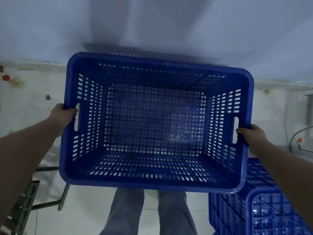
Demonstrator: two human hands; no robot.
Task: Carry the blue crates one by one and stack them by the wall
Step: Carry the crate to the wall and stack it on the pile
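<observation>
Head view, looking down. A person holds one blue crate [157,122] in front of the body, open side up, empty, with its perforated floor and slotted walls fully visible. The crate fills the centre of the view and sits slightly rotated, its 3 o'clock end lower in the frame than its 9 o'clock end.

Left hand [63,118]: clamped on the crate's short rim at 9 o'clock, fingers curled over the edge just beside the handle slot [77,117]. Right hand [252,138]: clamped on the opposite short rim at 3 o'clock, fingers hooked at the other handle slot [235,130]. The hands are well apart, one at each end of the crate, both bare forearms extended.

The crate's far long edge, at 12 o'clock, lies near the pale wall [152,22]. Just beyond that edge a strip of another blue crate [125,54] shows against the wall; how the two relate in height cannot be told.

At 5 o'clock, more blue crates [264,211] stand on the floor, partly under the held crate's corner. At 6 o'clock, the person's trouser legs [149,212] stand on the light tiled floor [84,217]. At 7 to 8 o'clock a dark metal frame [33,197] rests on the floor. At 10 o'clock, near the wall base, a small red cap [6,77].
</observation>
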